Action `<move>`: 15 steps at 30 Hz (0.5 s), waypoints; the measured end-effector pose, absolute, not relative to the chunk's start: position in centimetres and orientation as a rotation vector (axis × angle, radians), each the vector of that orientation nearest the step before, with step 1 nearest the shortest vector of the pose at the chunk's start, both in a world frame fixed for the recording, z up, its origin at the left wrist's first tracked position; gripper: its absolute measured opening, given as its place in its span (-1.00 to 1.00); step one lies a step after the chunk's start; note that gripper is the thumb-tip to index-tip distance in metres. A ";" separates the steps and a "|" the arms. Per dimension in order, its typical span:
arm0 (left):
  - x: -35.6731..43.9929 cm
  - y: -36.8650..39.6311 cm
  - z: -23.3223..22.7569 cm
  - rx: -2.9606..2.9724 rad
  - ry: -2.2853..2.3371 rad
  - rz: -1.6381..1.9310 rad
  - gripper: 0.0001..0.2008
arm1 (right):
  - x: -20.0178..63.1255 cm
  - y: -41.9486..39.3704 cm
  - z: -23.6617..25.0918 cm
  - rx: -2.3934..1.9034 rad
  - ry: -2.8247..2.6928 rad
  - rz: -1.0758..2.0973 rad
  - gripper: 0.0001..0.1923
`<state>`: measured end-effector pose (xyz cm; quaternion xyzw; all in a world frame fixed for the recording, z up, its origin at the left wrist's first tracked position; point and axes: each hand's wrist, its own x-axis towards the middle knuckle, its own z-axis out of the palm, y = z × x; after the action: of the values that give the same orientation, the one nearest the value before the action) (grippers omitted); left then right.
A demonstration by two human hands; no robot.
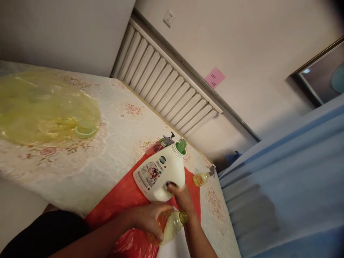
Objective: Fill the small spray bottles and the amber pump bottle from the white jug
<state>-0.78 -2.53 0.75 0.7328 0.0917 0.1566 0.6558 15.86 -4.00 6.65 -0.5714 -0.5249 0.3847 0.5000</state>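
I see my right hand (182, 197) with fingers curled around the handle of a white detergent jug (160, 172), tilted over a red plastic bag (126, 200) on the bed (107, 157). My left hand (150, 216) wraps a small yellow bottle (172, 224) just below it.

Yellow translucent plastic bag (40, 107) with green cap (85, 129) lies on floral mattress (113, 157). White slatted radiator (166, 82) on wall, pink sticky note (214, 77), wall socket (168, 18). Small yellow bottle (202, 178) near mattress edge. Blue curtain (290, 179) right.
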 end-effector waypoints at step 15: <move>-0.8 -2.3 0.3 1.697 0.198 0.367 -0.20 | 16.1 -3.9 6.3 -1.400 -1.275 0.916 -0.66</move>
<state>-0.79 -2.31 0.29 0.7446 0.0870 0.1611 0.6420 16.08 -3.89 6.32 -0.5778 -0.5262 0.3783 0.4962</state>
